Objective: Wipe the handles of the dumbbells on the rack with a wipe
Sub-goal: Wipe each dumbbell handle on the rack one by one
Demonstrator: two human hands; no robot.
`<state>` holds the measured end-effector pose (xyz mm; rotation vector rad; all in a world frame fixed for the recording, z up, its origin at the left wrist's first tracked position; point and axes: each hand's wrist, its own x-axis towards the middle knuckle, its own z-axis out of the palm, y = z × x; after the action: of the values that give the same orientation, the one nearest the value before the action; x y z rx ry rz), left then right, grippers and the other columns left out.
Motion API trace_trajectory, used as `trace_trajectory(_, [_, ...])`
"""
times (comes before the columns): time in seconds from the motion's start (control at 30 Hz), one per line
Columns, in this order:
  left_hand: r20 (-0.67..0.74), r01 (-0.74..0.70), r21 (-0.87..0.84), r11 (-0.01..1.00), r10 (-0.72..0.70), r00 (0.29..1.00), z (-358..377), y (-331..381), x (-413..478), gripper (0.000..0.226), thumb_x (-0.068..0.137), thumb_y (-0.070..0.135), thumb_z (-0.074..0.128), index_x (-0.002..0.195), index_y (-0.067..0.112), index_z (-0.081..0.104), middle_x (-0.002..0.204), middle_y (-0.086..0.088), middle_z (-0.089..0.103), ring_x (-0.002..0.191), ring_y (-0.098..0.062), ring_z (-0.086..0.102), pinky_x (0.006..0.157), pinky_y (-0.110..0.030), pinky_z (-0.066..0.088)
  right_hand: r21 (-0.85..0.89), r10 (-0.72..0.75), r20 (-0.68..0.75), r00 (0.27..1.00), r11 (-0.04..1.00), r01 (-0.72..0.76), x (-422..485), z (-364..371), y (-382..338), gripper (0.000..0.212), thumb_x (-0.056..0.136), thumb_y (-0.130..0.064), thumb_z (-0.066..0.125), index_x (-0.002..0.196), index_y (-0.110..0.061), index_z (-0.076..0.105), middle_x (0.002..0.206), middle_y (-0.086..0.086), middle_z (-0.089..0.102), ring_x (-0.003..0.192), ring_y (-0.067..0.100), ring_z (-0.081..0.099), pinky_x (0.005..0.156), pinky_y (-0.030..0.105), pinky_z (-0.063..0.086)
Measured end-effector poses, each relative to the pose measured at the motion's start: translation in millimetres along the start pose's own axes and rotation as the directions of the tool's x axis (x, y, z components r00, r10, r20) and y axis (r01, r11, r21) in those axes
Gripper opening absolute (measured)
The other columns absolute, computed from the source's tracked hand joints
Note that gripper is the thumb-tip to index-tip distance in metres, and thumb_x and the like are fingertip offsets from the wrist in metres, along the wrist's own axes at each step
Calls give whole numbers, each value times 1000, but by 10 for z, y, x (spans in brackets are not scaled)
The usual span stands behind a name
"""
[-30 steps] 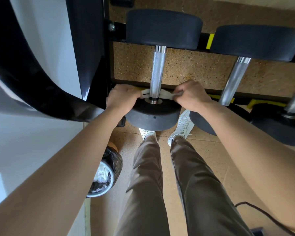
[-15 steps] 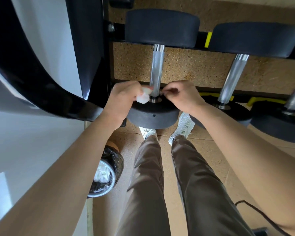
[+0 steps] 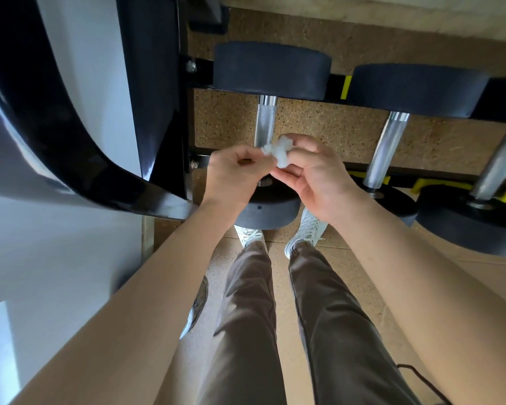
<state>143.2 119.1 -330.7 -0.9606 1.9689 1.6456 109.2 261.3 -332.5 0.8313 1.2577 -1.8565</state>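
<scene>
Head view, hands: the left hand (image 3: 234, 171) and right hand (image 3: 310, 168) meet in front of the rack, both pinching the wipe (image 3: 278, 152) between fingertips; neither touches metal.
Head view, wipe: a white crumpled wad, held just in front of the lower part of the first handle (image 3: 265, 121), apart from it as far as I can tell.
Head view, dumbbells: three handles show, the first at left, the second handle (image 3: 384, 150) in the middle, the third handle (image 3: 500, 162) at the right edge; all lie across the rack (image 3: 338, 84) with their black heads at near and far ends.
Progress: nothing on the chrome shows which handles are clean; the wipe sits bunched, not wrapped round a bar, so I judge this a pause to regather it. The second and third handles look likely left to do, though the frame cannot settle it.
Edges: the black frame (image 3: 155, 112) stands close on the left of the first dumbbell, so little side room there; the near head (image 3: 268, 211) lies just under both hands.
Open room: clear space between the handles, over bare floor (image 3: 319, 127), lets the hands shift rightward; the far heads cap how far up a stroke can run.
Below: a bin (image 3: 197, 305) peeks out beside the left leg, mostly hidden by the arm.
</scene>
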Motion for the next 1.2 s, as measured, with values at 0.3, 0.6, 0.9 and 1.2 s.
trace_trajectory(0.3, [-103,-115,149,982,131,986,33,-212,96,14,76,22,85,80,23,72,82,12,75,82,-4,72,81,-31,61,-112,-183,-334,925,982,153,255,113,-41,32,84,4,74,113,3,62,112,16,71,97,27,74,76,29,60])
trace_trajectory(0.6, [-20,-131,315,940,145,989,-41,-382,145,33,87,11,70,118,22,71,108,11,74,99,-9,69,90,-34,58,-180,-284,-378,881,956,231,659,269,137,6,85,-14,79,87,-18,76,90,1,76,92,20,74,89,39,60])
trace_trajectory(0.9, [-112,-95,354,930,143,983,30,-496,144,30,88,18,65,111,36,71,101,15,74,93,-8,69,80,-37,58,-820,-312,-90,946,563,108,352,-81,323,20,78,-14,80,66,-20,67,56,-12,54,52,4,44,57,24,36])
trace_trajectory(1.2, [-146,-19,381,925,81,986,29,-435,145,35,90,16,55,111,41,68,102,19,73,95,-9,68,83,-31,56,-917,-692,73,718,237,322,385,138,226,9,80,-13,75,85,-14,68,88,-1,63,73,14,58,63,21,40])
